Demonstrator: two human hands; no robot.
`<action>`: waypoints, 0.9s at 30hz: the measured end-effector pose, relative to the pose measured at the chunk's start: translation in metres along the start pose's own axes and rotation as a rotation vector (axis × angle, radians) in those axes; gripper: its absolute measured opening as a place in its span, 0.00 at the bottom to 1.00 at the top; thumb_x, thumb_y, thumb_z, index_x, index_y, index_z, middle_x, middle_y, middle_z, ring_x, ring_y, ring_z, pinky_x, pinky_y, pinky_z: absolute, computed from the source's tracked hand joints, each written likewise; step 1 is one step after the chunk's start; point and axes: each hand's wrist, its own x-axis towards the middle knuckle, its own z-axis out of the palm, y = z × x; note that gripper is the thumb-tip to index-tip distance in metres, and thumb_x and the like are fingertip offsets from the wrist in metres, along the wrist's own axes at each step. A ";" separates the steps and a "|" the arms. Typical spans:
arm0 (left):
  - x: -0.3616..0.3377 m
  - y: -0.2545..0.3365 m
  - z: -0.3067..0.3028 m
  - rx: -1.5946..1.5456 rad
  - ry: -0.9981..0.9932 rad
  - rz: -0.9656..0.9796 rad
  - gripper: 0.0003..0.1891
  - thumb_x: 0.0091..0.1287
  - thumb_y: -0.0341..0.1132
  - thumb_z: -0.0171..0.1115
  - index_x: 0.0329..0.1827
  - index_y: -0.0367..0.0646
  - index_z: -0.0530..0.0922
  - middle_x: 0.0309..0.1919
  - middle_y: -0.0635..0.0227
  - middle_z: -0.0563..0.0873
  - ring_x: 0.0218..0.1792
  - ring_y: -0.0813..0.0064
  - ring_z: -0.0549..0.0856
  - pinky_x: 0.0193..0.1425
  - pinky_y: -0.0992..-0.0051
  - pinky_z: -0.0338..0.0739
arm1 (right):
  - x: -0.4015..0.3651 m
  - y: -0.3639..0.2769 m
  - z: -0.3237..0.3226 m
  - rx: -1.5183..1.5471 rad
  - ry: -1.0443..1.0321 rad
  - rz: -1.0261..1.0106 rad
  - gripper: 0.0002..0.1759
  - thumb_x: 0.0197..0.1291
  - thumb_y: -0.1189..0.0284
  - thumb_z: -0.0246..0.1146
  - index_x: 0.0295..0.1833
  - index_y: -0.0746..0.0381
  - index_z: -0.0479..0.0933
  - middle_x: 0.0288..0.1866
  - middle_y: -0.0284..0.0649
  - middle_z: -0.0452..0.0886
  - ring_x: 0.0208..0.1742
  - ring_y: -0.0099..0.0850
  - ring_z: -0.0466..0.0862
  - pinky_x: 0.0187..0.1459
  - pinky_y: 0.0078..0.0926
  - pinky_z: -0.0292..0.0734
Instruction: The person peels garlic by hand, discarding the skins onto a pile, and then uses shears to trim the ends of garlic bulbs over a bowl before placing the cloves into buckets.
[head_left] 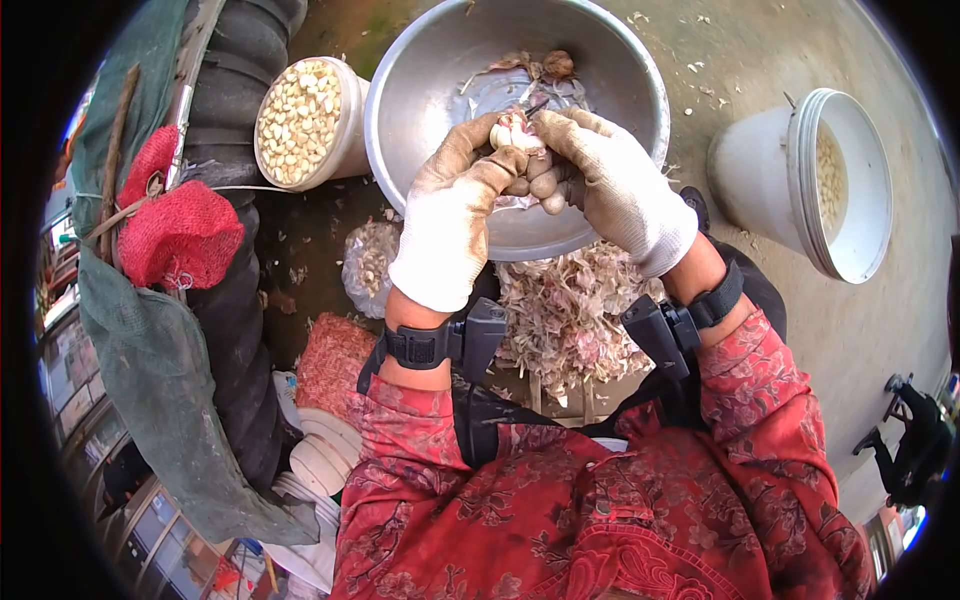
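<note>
Garlic bulb (513, 131) between gloved left hand (450, 195) and right hand (622, 180), both clamped on it, over a metal basin (622, 85).

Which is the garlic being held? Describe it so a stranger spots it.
Find the big metal basin at the picture's top centre. Over it, the gloved left hand and gloved right hand meet at the garlic. It is pale and held, unlike the brownish round piece lying in the basin.
</note>
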 end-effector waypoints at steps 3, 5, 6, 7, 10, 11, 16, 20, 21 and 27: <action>-0.001 0.002 -0.001 0.010 -0.004 -0.002 0.18 0.70 0.28 0.57 0.62 0.32 0.73 0.43 0.65 0.82 0.41 0.78 0.81 0.51 0.78 0.75 | 0.000 -0.001 -0.003 0.066 -0.031 0.001 0.19 0.71 0.59 0.55 0.46 0.66 0.74 0.30 0.34 0.78 0.26 0.17 0.77 0.28 0.15 0.75; 0.000 -0.001 -0.001 0.054 -0.020 -0.019 0.19 0.70 0.29 0.56 0.63 0.32 0.71 0.44 0.65 0.82 0.43 0.78 0.80 0.52 0.80 0.73 | -0.003 -0.007 0.000 -0.016 -0.026 0.051 0.19 0.70 0.59 0.57 0.47 0.66 0.73 0.33 0.35 0.79 0.28 0.18 0.78 0.30 0.15 0.76; 0.001 -0.005 -0.002 0.014 -0.018 0.001 0.19 0.70 0.28 0.57 0.62 0.32 0.72 0.42 0.66 0.82 0.41 0.79 0.80 0.51 0.78 0.75 | -0.003 -0.007 0.000 -0.015 -0.026 0.051 0.19 0.70 0.59 0.57 0.47 0.66 0.73 0.33 0.35 0.79 0.28 0.18 0.78 0.30 0.15 0.76; 0.002 -0.007 -0.001 -0.027 -0.015 0.021 0.18 0.69 0.27 0.57 0.61 0.32 0.73 0.40 0.67 0.82 0.39 0.79 0.81 0.50 0.77 0.77 | -0.003 -0.006 -0.001 0.017 -0.022 0.069 0.18 0.71 0.60 0.57 0.48 0.66 0.73 0.34 0.36 0.79 0.29 0.19 0.79 0.31 0.15 0.76; 0.001 -0.006 0.001 -0.106 -0.009 0.045 0.17 0.69 0.26 0.57 0.60 0.32 0.74 0.40 0.68 0.82 0.39 0.79 0.81 0.49 0.77 0.77 | -0.002 -0.003 -0.001 0.162 -0.017 0.097 0.16 0.71 0.62 0.57 0.49 0.66 0.72 0.37 0.36 0.79 0.33 0.20 0.79 0.33 0.15 0.76; 0.001 -0.006 0.001 -0.106 -0.009 0.045 0.17 0.69 0.26 0.57 0.60 0.32 0.74 0.40 0.68 0.82 0.39 0.79 0.81 0.49 0.77 0.77 | -0.002 -0.001 -0.001 0.275 -0.017 0.108 0.14 0.71 0.63 0.57 0.49 0.65 0.72 0.38 0.37 0.79 0.35 0.20 0.79 0.35 0.15 0.76; 0.000 -0.002 0.005 0.131 -0.025 0.031 0.20 0.68 0.28 0.58 0.63 0.33 0.73 0.46 0.67 0.81 0.44 0.78 0.81 0.55 0.77 0.74 | 0.000 0.007 -0.011 0.421 -0.133 0.123 0.15 0.71 0.62 0.57 0.52 0.63 0.73 0.41 0.35 0.79 0.37 0.20 0.79 0.35 0.16 0.76; -0.001 -0.002 0.007 0.100 -0.061 0.058 0.20 0.68 0.29 0.59 0.62 0.33 0.73 0.46 0.67 0.82 0.44 0.78 0.81 0.55 0.77 0.74 | -0.002 0.001 -0.008 0.408 -0.195 0.112 0.16 0.71 0.61 0.57 0.53 0.62 0.73 0.40 0.32 0.79 0.37 0.19 0.78 0.35 0.16 0.75; -0.002 0.000 0.008 0.105 -0.042 0.048 0.20 0.68 0.29 0.59 0.62 0.32 0.72 0.45 0.66 0.82 0.44 0.78 0.81 0.55 0.77 0.74 | -0.002 0.001 -0.007 0.408 -0.194 0.112 0.16 0.71 0.61 0.57 0.53 0.62 0.73 0.40 0.32 0.79 0.37 0.19 0.78 0.35 0.16 0.75; -0.003 0.000 0.011 0.163 0.036 0.012 0.20 0.68 0.30 0.61 0.61 0.30 0.72 0.43 0.65 0.82 0.44 0.78 0.81 0.54 0.76 0.75 | -0.005 -0.005 0.003 0.066 -0.025 0.096 0.19 0.71 0.57 0.57 0.51 0.63 0.73 0.34 0.29 0.76 0.29 0.15 0.72 0.28 0.11 0.66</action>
